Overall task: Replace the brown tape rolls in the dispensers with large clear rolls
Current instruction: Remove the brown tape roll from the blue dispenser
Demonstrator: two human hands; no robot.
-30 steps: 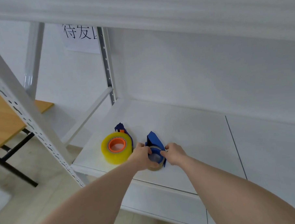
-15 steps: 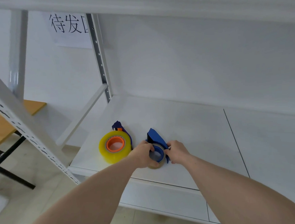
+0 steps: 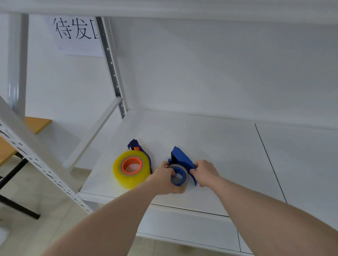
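Little has been shifted since half a second ago: both hands are kept on the same blue dispenser (image 3: 182, 159) at the front of the white shelf (image 3: 223, 148), while the view has been tipped slightly, so the paper sign (image 3: 76, 33) on the wall sits a little more to the right.

From the head view, two dispensers can be counted. One is being handled. The second dispenser (image 3: 134, 145) is mostly hidden behind the large clear roll (image 3: 131, 169), which lies flat on the shelf just to the left, its orange core facing up. Only one such clear roll is seen, and one thin brown roll (image 3: 186, 182), still seated around the blue hub of the handled dispenser.

The left hand (image 3: 163, 178) is curled round the brown roll's left edge, one finger hooked inside the hub. The right hand (image 3: 206, 172) is pinched on the dispenser's blue body at its right side. Both forearms are stretched forward over the shelf's front lip.
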